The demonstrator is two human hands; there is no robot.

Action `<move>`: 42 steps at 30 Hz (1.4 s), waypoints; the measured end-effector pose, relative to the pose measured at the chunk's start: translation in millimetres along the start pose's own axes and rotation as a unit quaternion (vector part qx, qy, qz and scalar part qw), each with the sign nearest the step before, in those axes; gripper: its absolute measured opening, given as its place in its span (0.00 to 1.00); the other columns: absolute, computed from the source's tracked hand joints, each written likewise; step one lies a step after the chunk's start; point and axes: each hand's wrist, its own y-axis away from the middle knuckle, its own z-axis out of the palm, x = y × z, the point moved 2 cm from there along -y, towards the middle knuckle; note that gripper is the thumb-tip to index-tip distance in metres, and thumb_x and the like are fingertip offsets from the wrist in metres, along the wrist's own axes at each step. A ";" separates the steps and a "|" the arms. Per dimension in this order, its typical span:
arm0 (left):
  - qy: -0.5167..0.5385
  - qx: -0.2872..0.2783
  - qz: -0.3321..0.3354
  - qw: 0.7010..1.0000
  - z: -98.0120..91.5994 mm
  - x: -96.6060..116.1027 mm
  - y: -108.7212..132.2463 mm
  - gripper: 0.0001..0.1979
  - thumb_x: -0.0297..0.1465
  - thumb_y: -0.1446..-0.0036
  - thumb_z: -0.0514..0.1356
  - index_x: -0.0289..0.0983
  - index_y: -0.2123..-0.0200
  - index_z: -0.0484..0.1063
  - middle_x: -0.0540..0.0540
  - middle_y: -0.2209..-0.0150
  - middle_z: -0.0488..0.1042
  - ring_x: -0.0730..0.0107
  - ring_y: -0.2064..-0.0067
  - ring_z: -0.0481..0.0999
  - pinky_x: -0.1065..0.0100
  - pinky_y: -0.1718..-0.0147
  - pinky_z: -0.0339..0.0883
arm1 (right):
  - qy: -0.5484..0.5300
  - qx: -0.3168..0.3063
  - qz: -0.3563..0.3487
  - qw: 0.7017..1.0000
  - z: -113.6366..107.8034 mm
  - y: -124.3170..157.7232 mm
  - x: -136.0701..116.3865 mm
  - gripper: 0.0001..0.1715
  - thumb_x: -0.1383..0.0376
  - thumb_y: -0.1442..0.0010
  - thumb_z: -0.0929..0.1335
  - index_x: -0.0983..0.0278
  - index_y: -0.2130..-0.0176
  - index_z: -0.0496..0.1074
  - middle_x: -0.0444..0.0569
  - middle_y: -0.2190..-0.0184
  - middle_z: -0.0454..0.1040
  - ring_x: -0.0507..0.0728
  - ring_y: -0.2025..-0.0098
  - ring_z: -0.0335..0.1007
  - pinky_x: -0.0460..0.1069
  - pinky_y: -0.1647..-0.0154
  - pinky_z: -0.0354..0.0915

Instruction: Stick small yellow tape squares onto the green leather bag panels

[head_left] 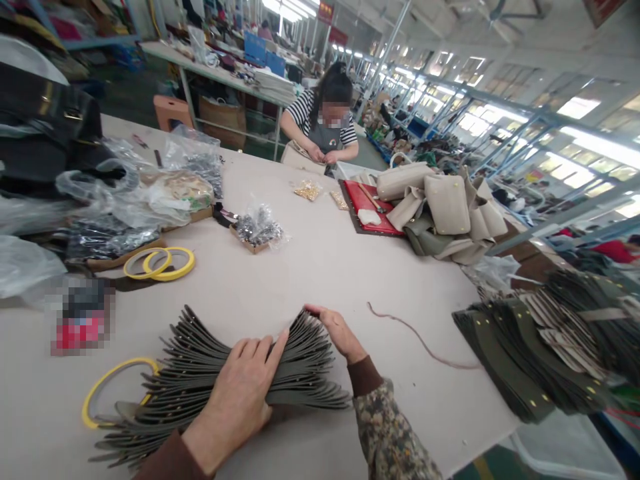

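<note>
A thick bundle of dark green leather straps (190,363) lies on the table before me, its many layers fanned out at both ends. My left hand (245,380) is wrapped over the middle of the bundle, fingers close together and pressed on the straps. At the far right end, my right hand (340,332) has its fingers stretched out, the tips touching the upper strap ends; its thumb is hidden. A yellow tape roll (120,367) lies flat, partly under the bundle's left end.
Two yellow tape rolls (170,263) lie left, near plastic bags (150,197). A small box of metal parts (257,230) stands mid-table. A thin cord (420,337) and stacked green straps (515,353) are right. Beige bags (447,203) lie beyond; a co-worker (325,123) sits opposite.
</note>
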 end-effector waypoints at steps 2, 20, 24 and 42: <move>0.007 0.011 -0.001 1.000 2.5 -1.3 1.0 0.48 0.30 0.60 0.60 0.37 0.32 0.52 0.39 0.43 0.68 0.52 0.44 0.64 0.55 0.39 0.49 | -0.012 0.050 -0.009 0.999 -9.4 -3.6 1.1 0.43 0.37 0.37 0.56 0.64 0.42 0.71 0.58 0.39 0.68 0.65 0.36 0.61 0.64 0.33 0.51; -0.016 0.005 0.009 1.000 -6.7 -0.4 0.4 0.48 0.31 0.57 0.62 0.33 0.32 0.50 0.37 0.41 0.67 0.53 0.44 0.66 0.56 0.41 0.53 | -0.041 0.251 -0.119 0.960 -47.3 58.2 -5.6 0.37 0.45 0.35 0.62 0.59 0.34 0.58 0.55 0.34 0.59 0.61 0.32 0.54 0.64 0.31 0.45; -0.014 0.003 0.010 1.000 -4.8 0.8 -0.8 0.48 0.32 0.58 0.62 0.33 0.32 0.51 0.37 0.37 0.63 0.52 0.40 0.62 0.55 0.37 0.47 | -0.066 0.192 0.011 0.979 -5.1 109.6 28.2 0.38 0.43 0.33 0.56 0.56 0.32 0.53 0.50 0.29 0.46 0.60 0.28 0.41 0.63 0.29 0.40; 0.014 -0.017 -0.014 1.000 -7.6 -7.4 20.0 0.44 0.38 0.53 0.60 0.27 0.34 0.54 0.31 0.35 0.60 0.47 0.34 0.55 0.50 0.31 0.34 | 0.523 -0.203 -0.206 0.802 104.6 69.6 -74.8 0.62 0.57 0.53 0.74 0.67 0.30 0.44 0.63 0.31 0.50 0.73 0.30 0.40 0.68 0.30 0.35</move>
